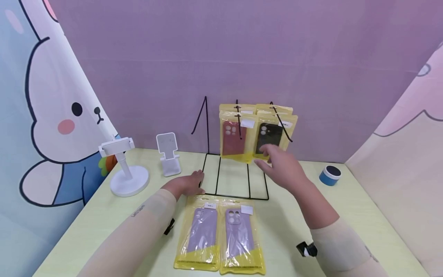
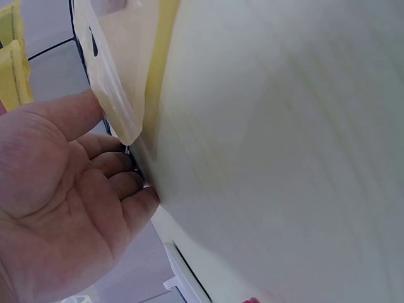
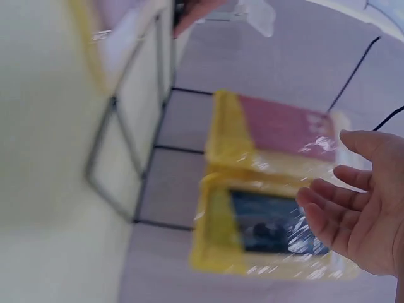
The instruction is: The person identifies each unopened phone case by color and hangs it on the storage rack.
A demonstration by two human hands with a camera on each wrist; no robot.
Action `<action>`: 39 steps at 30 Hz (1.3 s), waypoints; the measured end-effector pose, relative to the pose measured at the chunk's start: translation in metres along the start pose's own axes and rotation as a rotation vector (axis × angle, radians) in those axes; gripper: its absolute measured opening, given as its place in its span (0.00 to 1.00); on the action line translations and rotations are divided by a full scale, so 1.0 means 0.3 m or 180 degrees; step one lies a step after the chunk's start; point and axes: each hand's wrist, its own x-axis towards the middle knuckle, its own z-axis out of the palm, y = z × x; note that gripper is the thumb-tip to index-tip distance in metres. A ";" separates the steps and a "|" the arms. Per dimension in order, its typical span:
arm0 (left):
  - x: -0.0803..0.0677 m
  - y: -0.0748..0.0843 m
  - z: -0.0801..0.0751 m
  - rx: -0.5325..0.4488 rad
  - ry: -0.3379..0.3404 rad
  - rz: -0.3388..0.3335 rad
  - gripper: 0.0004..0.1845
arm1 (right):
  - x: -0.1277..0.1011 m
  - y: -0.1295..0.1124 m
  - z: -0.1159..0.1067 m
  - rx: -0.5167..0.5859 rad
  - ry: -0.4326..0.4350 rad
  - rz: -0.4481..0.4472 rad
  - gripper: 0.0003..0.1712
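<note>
A pale yellow-green desk [image 1: 294,231] carries the display. At its near edge two yellow packets, each with a lilac phone case [image 1: 202,231] [image 1: 238,232], lie flat side by side. Just beyond them stands a black wire rack [image 1: 235,181], its base resting on the desk top; the left hand [image 1: 188,184] rests on the desk at the base's near-left corner. Far left stand a white round-based phone holder [image 1: 126,169] and a small white folding stand [image 1: 168,154]. Far right sits a blue roll of tape [image 1: 330,175].

Two bare hands, left hand [image 1: 188,184] and right hand [image 1: 284,168], beige sleeves to the wrists, small black-and-white clips at the forearms.
</note>
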 end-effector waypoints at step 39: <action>0.007 -0.007 0.007 -0.0015 0.0016 0.0071 0.42 | -0.064 0.311 0.314 0.0017 -0.1772 0.0216 0.50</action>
